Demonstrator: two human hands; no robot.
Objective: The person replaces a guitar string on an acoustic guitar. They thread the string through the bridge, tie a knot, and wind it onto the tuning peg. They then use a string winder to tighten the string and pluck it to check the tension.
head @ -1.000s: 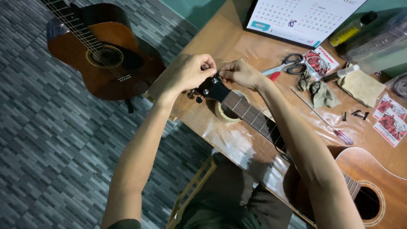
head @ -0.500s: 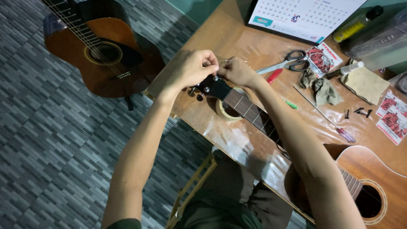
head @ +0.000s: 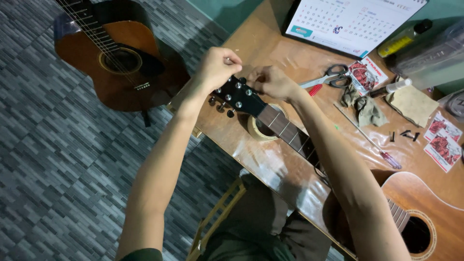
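Headstock (head: 238,95) of the guitar sits centre frame on the table (head: 256,43); left hand (head: 218,67) and right hand (head: 270,81) pinch at its top, what they're grasping too small to tell.

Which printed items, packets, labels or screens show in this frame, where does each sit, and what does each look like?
Desk calendar: top of the table, white grid page with dark border, small teal patch.
Red-and-white packet: beside the scissors, rectangular.
Two red-and-white packets: right edge of the table, flat, overlapping.
Yellow-labelled bottle: lying right of the calendar, dark cap.
No screens visible.
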